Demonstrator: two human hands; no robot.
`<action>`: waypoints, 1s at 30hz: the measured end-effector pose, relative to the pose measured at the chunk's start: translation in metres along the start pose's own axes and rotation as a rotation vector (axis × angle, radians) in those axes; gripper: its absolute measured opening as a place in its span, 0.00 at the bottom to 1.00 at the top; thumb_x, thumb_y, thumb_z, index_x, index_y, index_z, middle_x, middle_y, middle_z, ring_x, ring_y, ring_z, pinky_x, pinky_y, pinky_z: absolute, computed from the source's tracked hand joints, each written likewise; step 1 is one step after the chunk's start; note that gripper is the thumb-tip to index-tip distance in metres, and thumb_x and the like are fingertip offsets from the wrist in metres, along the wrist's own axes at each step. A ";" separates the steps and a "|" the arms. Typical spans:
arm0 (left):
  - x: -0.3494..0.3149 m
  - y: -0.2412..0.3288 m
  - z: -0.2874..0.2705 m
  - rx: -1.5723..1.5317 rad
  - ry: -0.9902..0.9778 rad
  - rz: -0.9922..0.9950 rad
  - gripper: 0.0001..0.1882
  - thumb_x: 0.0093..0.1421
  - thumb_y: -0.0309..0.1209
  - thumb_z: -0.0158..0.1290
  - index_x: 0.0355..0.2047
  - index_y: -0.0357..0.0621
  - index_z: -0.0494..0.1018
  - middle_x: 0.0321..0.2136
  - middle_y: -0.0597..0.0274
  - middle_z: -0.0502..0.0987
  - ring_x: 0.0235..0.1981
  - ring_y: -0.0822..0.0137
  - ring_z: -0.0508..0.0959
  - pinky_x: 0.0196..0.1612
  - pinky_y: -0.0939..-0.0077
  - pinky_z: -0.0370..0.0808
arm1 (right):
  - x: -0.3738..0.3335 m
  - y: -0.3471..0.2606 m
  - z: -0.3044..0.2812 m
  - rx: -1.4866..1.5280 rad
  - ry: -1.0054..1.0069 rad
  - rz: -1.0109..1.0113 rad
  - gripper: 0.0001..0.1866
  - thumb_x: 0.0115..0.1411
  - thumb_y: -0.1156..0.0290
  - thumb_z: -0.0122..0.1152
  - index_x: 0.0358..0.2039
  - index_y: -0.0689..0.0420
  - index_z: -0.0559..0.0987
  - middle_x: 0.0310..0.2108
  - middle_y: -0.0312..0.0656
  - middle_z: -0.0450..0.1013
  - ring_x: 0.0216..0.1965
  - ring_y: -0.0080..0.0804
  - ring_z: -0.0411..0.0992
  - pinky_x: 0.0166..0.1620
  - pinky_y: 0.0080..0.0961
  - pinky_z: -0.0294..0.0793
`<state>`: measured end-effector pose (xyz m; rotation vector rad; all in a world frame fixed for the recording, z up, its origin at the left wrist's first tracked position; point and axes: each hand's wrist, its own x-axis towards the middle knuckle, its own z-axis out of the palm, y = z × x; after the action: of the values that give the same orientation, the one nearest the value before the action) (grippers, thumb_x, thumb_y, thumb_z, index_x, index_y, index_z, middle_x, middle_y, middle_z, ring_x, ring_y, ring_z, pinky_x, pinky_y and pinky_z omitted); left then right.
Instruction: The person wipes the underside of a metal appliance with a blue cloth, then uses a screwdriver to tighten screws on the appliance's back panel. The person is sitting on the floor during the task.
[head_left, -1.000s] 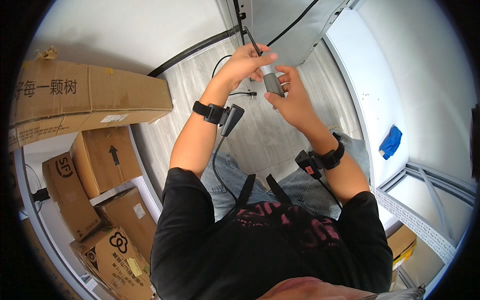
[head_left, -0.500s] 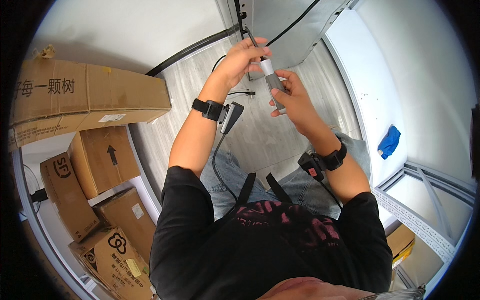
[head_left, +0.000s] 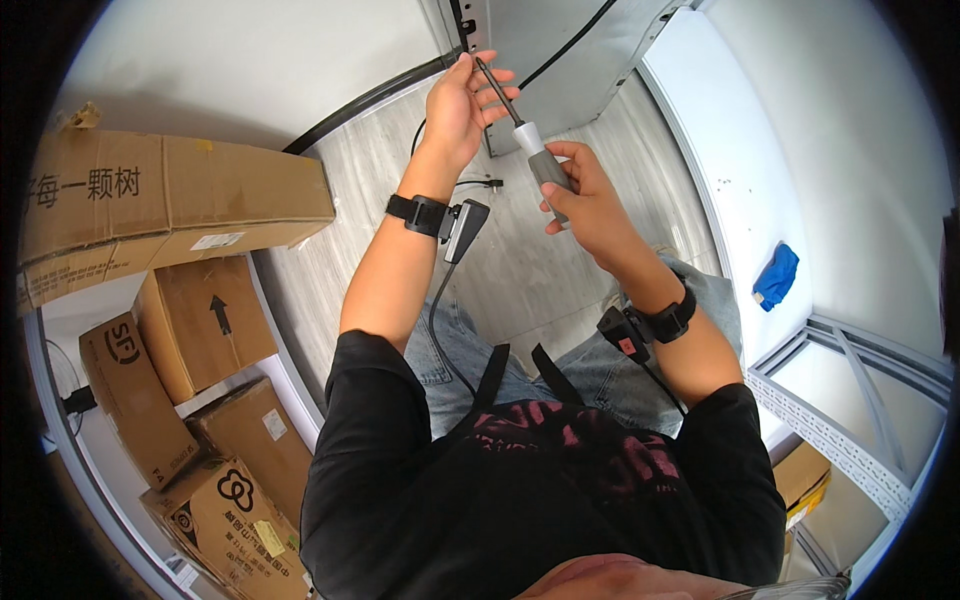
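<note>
A screwdriver [head_left: 527, 138] with a grey and white handle and a dark shaft slants up and leftward. My right hand [head_left: 588, 205] is closed round its handle. Behind the shaft, my left hand [head_left: 455, 110] is turned palm toward the tool with its fingers spread. Its thumb and fingertips are near the screwdriver's tip, and I cannot tell whether they touch it. Just beyond the tip stands a grey metal panel [head_left: 570, 85] with a holed, upright edge strip [head_left: 469, 22].
A black cable [head_left: 565, 55] crosses the panel; a thin lead with a plug [head_left: 495, 184] lies on the floor. Cardboard boxes [head_left: 245, 185] fill the left side. At right are a blue cloth-like item [head_left: 777, 276] and a metal rack [head_left: 830, 430]. Wired devices [head_left: 466, 230] are strapped to my wrists.
My left hand has opened its fingers from around the shaft and shifted slightly left. The screwdriver's tip has swung a little left and down, away from the strip. My right hand keeps its grip.
</note>
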<state>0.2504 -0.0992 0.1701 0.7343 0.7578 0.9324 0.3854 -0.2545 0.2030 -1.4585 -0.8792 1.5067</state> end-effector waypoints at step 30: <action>-0.075 -0.090 -0.126 -0.026 0.212 -0.210 0.16 0.67 0.36 0.40 0.48 0.38 0.69 0.39 0.58 0.77 0.37 0.68 0.78 0.36 0.76 0.76 | 0.011 0.014 0.014 -0.194 -0.085 0.056 0.23 0.57 0.78 0.53 0.53 0.54 0.66 0.35 0.37 0.65 0.32 0.22 0.66 0.31 0.21 0.71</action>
<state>0.1557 -0.1754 0.0484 0.5256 0.9876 0.8344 0.3700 -0.2487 0.1866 -1.5782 -1.0686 1.5696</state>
